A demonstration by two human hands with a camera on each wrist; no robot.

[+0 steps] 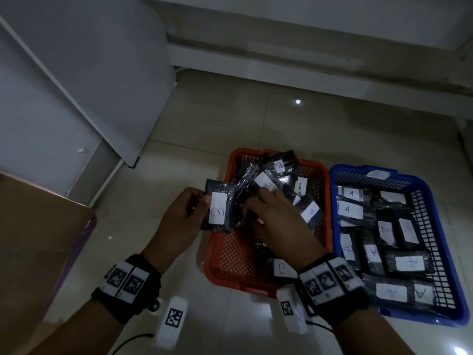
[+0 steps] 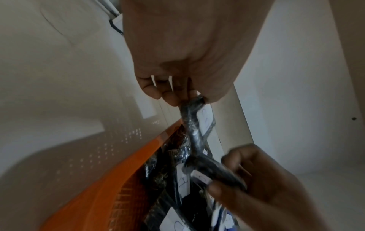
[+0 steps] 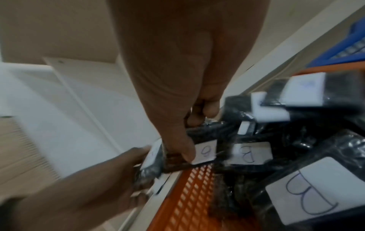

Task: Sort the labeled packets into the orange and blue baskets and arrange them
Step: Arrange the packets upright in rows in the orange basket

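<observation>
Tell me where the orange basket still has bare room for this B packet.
The orange plastic basket's near-left mesh floor is bare, bordered by its left wall and near rim. The far half is crowded with piled black packets. The left hand holds the black B-labelled packet.

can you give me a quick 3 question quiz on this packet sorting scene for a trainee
1. True or false: the packets in the blue basket carry B labels.
2. What does the left hand hold? a) a packet labelled B b) a packet labelled A c) nothing
3. Fill in: the right hand grips a packet over the ___ basket.

Key: 1 false, the readable ones say A. 2 a. 3 orange.
</observation>
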